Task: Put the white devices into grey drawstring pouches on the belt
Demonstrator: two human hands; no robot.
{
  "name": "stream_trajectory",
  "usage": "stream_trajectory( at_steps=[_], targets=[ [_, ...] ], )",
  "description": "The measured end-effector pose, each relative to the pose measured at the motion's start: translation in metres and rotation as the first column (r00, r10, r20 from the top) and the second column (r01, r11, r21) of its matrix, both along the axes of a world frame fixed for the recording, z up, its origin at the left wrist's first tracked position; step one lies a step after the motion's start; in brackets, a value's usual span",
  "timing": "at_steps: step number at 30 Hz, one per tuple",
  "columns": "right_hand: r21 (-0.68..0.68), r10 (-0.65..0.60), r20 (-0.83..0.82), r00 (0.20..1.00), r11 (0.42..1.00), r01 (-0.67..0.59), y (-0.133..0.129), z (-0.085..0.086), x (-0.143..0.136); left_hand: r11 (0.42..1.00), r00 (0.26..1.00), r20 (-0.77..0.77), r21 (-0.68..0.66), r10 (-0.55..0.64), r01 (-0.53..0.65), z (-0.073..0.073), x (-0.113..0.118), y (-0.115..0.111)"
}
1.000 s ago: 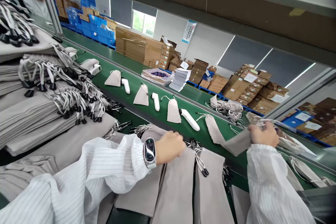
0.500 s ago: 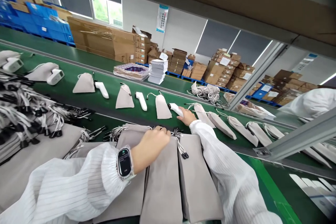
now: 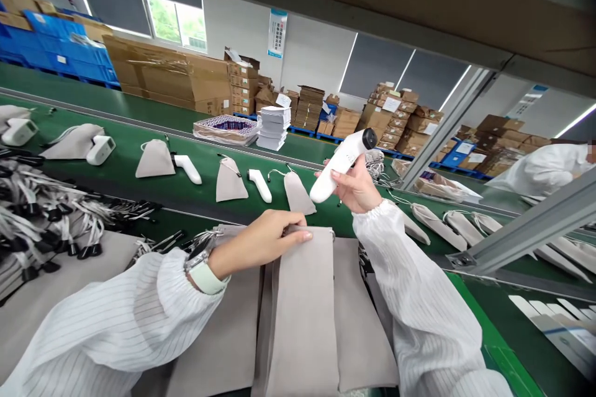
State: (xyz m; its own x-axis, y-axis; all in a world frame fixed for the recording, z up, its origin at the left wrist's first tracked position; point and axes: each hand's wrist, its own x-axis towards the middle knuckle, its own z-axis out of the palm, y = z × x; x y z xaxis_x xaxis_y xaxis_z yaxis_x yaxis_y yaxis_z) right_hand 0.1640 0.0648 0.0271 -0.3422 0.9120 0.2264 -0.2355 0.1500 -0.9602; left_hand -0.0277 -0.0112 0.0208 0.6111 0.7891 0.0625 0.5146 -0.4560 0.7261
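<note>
My right hand holds a white handheld device with a dark round end, raised above the green belt. My left hand pinches the top edge of a grey fabric pouch, thumb on top. More grey pouches lie in stacks on both sides of it. On the belt, a white device sits between a drawstring pouch and another pouch.
Pouches with black-tipped cords are heaped at the left. A metal post rises at the right, with a person in a white sleeve beyond it. A paper stack and a tray stand behind the belt.
My right hand has lifted the white device off the belt and turned it upright. My left hand has turned over, its thumb now on the pouch, whose top edge is raised.
</note>
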Motion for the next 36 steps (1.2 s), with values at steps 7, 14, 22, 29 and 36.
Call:
stream_trajectory(
  at_steps=[7,14,22,29,36],
  targets=[
    [-0.143,0.034,-0.057,0.998,0.989,-0.042,-0.018,0.006,-0.019,0.976,0.978,0.136,0.125,0.16,-0.177,0.0,0.001,-0.003],
    [-0.01,0.132,0.483,0.866,0.989,-0.145,-0.034,-0.01,-0.041,0.888,0.915,0.29,0.286,0.279,-0.361,-0.004,-0.002,0.002],
    [0.268,-0.115,0.55,0.827,0.963,-0.044,-0.036,-0.018,-0.041,0.867,0.909,0.192,0.279,0.37,-0.412,-0.003,-0.008,0.006],
    [0.543,-0.738,0.368,0.566,0.665,0.513,0.023,-0.035,0.023,0.919,0.985,0.077,-0.377,0.155,-0.115,0.03,-0.004,-0.017],
    [-0.03,0.565,0.286,0.774,0.812,-0.582,-0.016,-0.036,-0.029,0.98,0.887,0.417,-0.082,0.2,-0.182,0.025,-0.003,-0.012]
  ],
)
